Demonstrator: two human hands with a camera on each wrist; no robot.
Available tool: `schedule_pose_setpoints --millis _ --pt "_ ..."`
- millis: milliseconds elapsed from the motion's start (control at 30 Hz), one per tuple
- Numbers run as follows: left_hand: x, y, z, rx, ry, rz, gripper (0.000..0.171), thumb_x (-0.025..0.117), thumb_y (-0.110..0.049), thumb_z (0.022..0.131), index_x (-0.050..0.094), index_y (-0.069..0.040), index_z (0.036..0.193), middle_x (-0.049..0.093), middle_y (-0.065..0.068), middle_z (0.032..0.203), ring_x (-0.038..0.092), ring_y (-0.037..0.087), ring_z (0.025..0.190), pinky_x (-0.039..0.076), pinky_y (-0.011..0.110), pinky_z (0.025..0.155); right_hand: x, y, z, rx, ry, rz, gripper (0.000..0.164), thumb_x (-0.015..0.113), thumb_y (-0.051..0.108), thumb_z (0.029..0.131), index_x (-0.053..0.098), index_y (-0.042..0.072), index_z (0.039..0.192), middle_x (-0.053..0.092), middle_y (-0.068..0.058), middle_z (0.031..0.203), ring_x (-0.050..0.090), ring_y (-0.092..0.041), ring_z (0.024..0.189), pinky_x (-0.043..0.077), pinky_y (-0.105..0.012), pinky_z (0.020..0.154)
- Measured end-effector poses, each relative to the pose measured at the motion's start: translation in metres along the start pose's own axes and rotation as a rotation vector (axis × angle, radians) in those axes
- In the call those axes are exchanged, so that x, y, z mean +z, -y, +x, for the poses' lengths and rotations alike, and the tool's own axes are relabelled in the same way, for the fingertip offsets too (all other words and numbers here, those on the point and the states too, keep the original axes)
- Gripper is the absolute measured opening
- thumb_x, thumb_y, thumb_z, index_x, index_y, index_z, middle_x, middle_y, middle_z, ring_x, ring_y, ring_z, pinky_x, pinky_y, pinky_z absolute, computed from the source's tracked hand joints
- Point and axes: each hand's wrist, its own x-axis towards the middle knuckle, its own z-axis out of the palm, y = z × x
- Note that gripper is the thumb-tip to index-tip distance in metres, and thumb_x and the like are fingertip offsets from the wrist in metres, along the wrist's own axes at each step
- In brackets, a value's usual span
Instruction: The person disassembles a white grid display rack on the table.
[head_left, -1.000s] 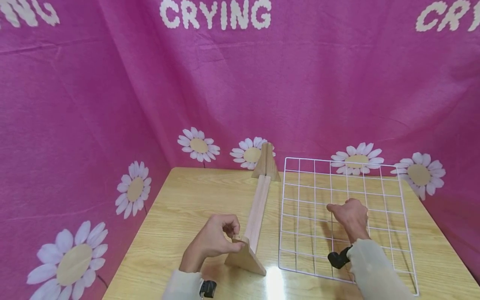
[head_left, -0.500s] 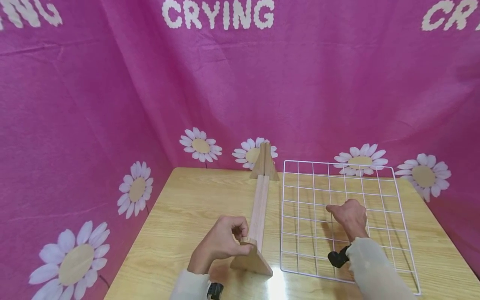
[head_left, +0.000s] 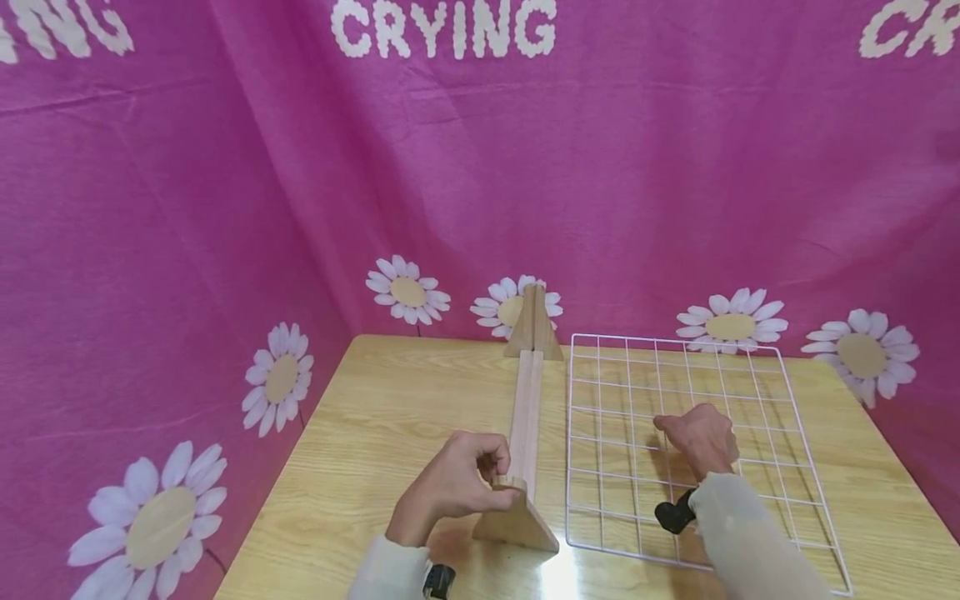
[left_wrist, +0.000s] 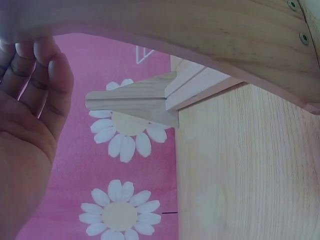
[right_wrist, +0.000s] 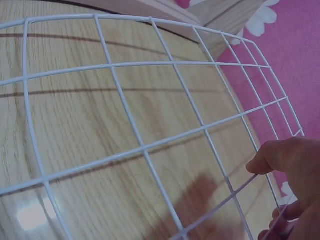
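A wooden stand has a long grooved crossbar (head_left: 527, 417) joining two triangular ends. My left hand (head_left: 457, 479) pinches the rounded top of the near end (head_left: 517, 527) between thumb and fingers; in the left wrist view, this end spans the top with two screws visible. The far end (head_left: 533, 321) stands upright by the cloth. To the right, my right hand (head_left: 701, 437) holds a white wire grid panel (head_left: 600, 336) by its middle wires. The panel hangs over the table, tilted, its shadow beneath. In the right wrist view, the thumb (right_wrist: 265, 156) lies along a wire (right_wrist: 111, 65).
Both things are on or over a light wooden table (head_left: 390, 392). Pink cloth (head_left: 450, 183) with daisies and white lettering hangs behind and at the left. The grid's left edge lies close beside the stand.
The near end of the stand has swung to the right with my left hand. The grid's far edge has come down, so the panel lies flatter. The head view has shifted slightly.
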Motion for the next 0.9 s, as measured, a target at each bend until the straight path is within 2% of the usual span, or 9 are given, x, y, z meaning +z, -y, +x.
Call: schedule_pose_setpoints --millis 133,300,400,500,567,600,700,800,900 --pt "-0.001 0.000 0.001 0.002 0.020 -0.007 0.025 0.078 -0.007 0.070 0.055 -0.016 0.072 0.055 -0.013 0.068 0.053 0.003 0.064 0.051 0.024 0.060 0.001 -0.005 0.003 -0.010 0.039 -0.043 0.051 0.067 0.049 0.084 0.064 -0.002 0.081 0.056 -0.014 0.074 0.052 -0.029 0.067 0.041 -0.040 0.052" --pt "-0.003 0.003 -0.001 -0.009 0.046 -0.028 0.024 0.081 -0.008 0.073 0.059 -0.016 0.075 0.058 -0.010 0.071 0.056 0.005 0.067 0.055 0.031 0.063 0.006 -0.014 0.004 -0.021 0.110 -0.006 0.051 0.066 0.050 0.085 0.066 -0.001 0.084 0.059 -0.017 0.079 0.053 -0.031 0.070 0.043 -0.044 0.053" --pt "-0.005 0.006 -0.005 -0.005 0.045 -0.035 0.021 0.081 -0.011 0.075 0.061 -0.016 0.077 0.060 -0.007 0.071 0.058 0.008 0.067 0.055 0.030 0.063 0.010 -0.020 0.005 -0.006 0.152 0.001 0.053 0.066 0.053 0.084 0.068 0.000 0.089 0.062 -0.022 0.087 0.056 -0.036 0.077 0.046 -0.056 0.057" --pt "-0.007 0.009 -0.011 0.003 0.040 -0.042 0.016 0.078 -0.011 0.076 0.063 -0.013 0.078 0.062 -0.003 0.071 0.060 0.011 0.066 0.055 0.030 0.063 0.014 -0.024 0.005 0.005 0.172 -0.009 0.056 0.066 0.055 0.083 0.069 -0.001 0.093 0.063 -0.028 0.096 0.058 -0.043 0.087 0.042 -0.070 0.065" --pt "-0.009 0.011 -0.014 0.002 0.035 -0.047 0.014 0.077 -0.009 0.075 0.064 -0.011 0.079 0.063 -0.001 0.072 0.060 0.011 0.067 0.055 0.032 0.063 0.016 -0.026 0.005 0.001 0.166 -0.015 0.057 0.066 0.056 0.083 0.069 0.000 0.094 0.063 -0.031 0.099 0.058 -0.045 0.090 0.040 -0.075 0.067" --pt "-0.011 0.013 -0.016 -0.001 0.032 -0.049 0.013 0.076 -0.007 0.075 0.064 -0.010 0.079 0.063 0.000 0.072 0.060 0.010 0.067 0.056 0.033 0.063 0.017 -0.026 0.004 -0.004 0.168 -0.012 0.057 0.065 0.056 0.084 0.069 0.000 0.093 0.063 -0.030 0.098 0.058 -0.045 0.088 0.041 -0.073 0.066" --pt "-0.017 0.016 -0.020 -0.014 0.016 -0.042 0.013 0.073 -0.003 0.075 0.063 -0.009 0.080 0.062 -0.001 0.073 0.059 0.008 0.068 0.056 0.034 0.064 0.019 -0.025 0.004 -0.013 0.168 0.009 0.053 0.064 0.053 0.086 0.069 0.000 0.088 0.060 -0.023 0.087 0.056 -0.038 0.078 0.045 -0.057 0.058" --pt "-0.023 0.018 -0.023 -0.031 -0.005 -0.023 0.013 0.072 -0.001 0.075 0.063 -0.009 0.082 0.062 -0.005 0.075 0.059 0.007 0.069 0.055 0.033 0.065 0.021 -0.022 0.006 -0.022 0.172 0.021 0.050 0.062 0.048 0.088 0.069 -0.002 0.086 0.056 -0.019 0.082 0.051 -0.034 0.071 0.041 -0.042 0.052" --pt "-0.030 0.020 -0.024 -0.048 -0.032 0.004 0.014 0.072 -0.001 0.077 0.064 -0.010 0.082 0.062 -0.006 0.076 0.059 0.009 0.070 0.055 0.033 0.065 0.021 -0.017 0.008 -0.020 0.155 0.022 0.051 0.061 0.046 0.089 0.068 -0.005 0.089 0.055 -0.020 0.083 0.050 -0.035 0.072 0.041 -0.039 0.050"
